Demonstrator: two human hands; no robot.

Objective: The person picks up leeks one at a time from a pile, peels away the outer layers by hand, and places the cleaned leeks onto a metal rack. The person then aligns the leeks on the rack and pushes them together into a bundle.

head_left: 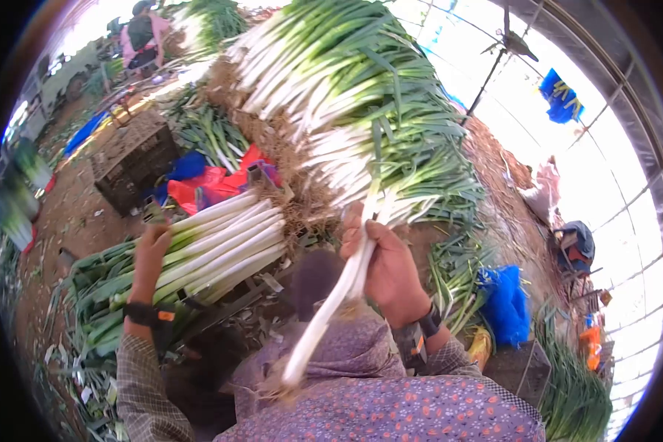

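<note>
Long white stalks with roots, a few leeks (318,331), slant across the front of my body, with my right hand (390,265) closed round them. My left hand (152,247) rests at the side of a row of leeks (221,247) laid out at the left; its fingers are partly hidden, so what they grip is unclear. The white ends and brown roots of that row point right, the green leaves left. Behind my right hand rises a large heap of leeks (346,88), roots on the left and green tops on the right.
A dark crate (135,162) stands at the left, near red plastic (210,186). On the right lie a blue bundle (504,306) and another crate (519,368) beside more leeks. A person (144,40) is far off at the upper left.
</note>
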